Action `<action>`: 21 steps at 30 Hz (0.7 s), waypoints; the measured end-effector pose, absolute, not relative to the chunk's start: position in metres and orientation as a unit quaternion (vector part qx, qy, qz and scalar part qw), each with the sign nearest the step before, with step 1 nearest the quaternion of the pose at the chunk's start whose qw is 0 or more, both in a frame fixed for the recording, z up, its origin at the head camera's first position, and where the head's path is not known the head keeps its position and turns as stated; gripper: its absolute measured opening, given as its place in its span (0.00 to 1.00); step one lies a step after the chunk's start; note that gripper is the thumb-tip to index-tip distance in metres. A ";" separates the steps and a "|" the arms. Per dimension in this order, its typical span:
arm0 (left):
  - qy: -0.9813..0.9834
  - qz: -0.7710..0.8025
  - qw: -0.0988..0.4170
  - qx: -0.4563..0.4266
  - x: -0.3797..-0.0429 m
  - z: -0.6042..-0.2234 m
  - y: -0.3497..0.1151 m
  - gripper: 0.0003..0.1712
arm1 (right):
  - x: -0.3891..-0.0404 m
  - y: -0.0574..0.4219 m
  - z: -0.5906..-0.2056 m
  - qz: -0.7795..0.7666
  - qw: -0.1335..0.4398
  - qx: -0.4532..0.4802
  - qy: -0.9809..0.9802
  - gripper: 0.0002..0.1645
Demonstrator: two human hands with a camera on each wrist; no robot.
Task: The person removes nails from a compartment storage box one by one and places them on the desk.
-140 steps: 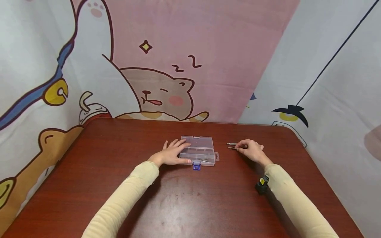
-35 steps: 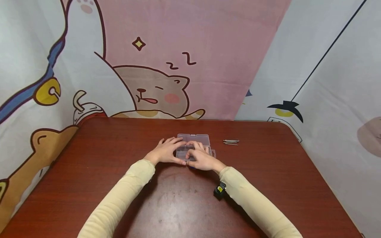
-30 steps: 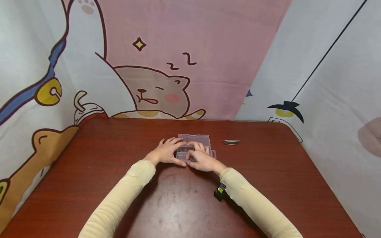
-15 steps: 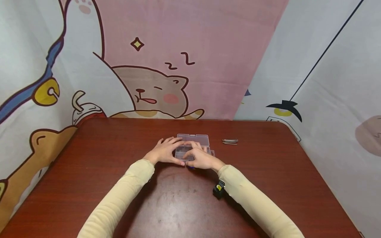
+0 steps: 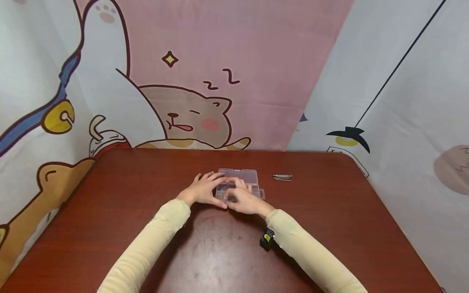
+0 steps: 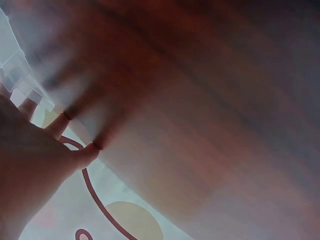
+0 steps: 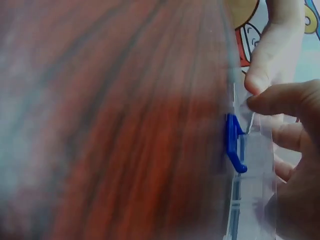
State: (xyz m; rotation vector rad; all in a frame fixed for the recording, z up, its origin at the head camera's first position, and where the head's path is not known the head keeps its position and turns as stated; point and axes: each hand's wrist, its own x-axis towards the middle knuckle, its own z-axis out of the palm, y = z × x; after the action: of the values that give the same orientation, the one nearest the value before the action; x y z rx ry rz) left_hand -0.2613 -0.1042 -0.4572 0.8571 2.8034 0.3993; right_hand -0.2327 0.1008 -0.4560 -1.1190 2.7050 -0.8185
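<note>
Two pale yellow knitted sleeves (image 5: 311,250) reach in from the near edge of the reddish-brown wooden desk (image 5: 220,252), and a black device with a yellow patch (image 5: 267,239) sits under the right wrist. The left hand (image 5: 201,191) lies spread, fingers extended, against the left side of a clear plastic compartment box (image 5: 249,176). The right hand (image 5: 249,202) arches over the box's front, thumb and forefinger bent towards each other; whether they pinch anything cannot be told.

The box stands with its lid laid back, about midway between the desk's left and right edges and closer to the far edge. To its right, also towards that edge, lie several thin silver metal rods (image 5: 282,177). Beyond hangs a pink-and-white cartoon cloth (image 5: 275,81).

The right wrist view shows a blue plastic latch (image 7: 231,137) on the box's front, hidden in the head view; the left wrist view shows fingertips down at the desk surface.
</note>
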 end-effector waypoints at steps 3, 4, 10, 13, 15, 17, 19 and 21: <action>0.938 0.154 0.101 0.295 -0.262 -0.459 -0.105 0.58 | -0.235 0.106 -0.458 -0.320 0.060 -0.366 0.872 0.03; 0.936 0.160 0.106 0.296 -0.262 -0.459 -0.106 0.58 | -0.235 0.107 -0.458 -0.328 0.062 -0.366 0.869 0.04; 0.917 0.206 0.151 0.307 -0.266 -0.455 -0.114 0.53 | -0.240 0.110 -0.459 -0.349 0.050 -0.372 0.859 0.03; 0.912 0.216 0.164 0.309 -0.265 -0.452 -0.114 0.50 | -0.243 0.112 -0.461 -0.392 0.043 -0.371 0.840 0.02; 0.911 0.216 0.169 0.307 -0.264 -0.450 -0.114 0.49 | -0.244 0.113 -0.462 -0.431 0.038 -0.366 0.824 0.03; 0.912 0.215 0.171 0.305 -0.264 -0.449 -0.114 0.48 | -0.245 0.115 -0.463 -0.466 0.033 -0.359 0.808 0.04; 0.911 0.218 0.173 0.303 -0.264 -0.449 -0.114 0.48 | -0.246 0.119 -0.462 -0.492 0.030 -0.345 0.799 0.06; 0.911 0.222 0.176 0.301 -0.265 -0.450 -0.114 0.47 | -0.248 0.123 -0.461 -0.505 0.024 -0.332 0.796 0.08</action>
State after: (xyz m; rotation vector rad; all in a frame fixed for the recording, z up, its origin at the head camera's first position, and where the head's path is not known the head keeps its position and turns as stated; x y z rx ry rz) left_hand -0.2647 -0.1144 -0.4498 0.8513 2.5786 0.6274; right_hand -0.2478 0.1229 -0.4610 -1.0268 2.4631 -1.5633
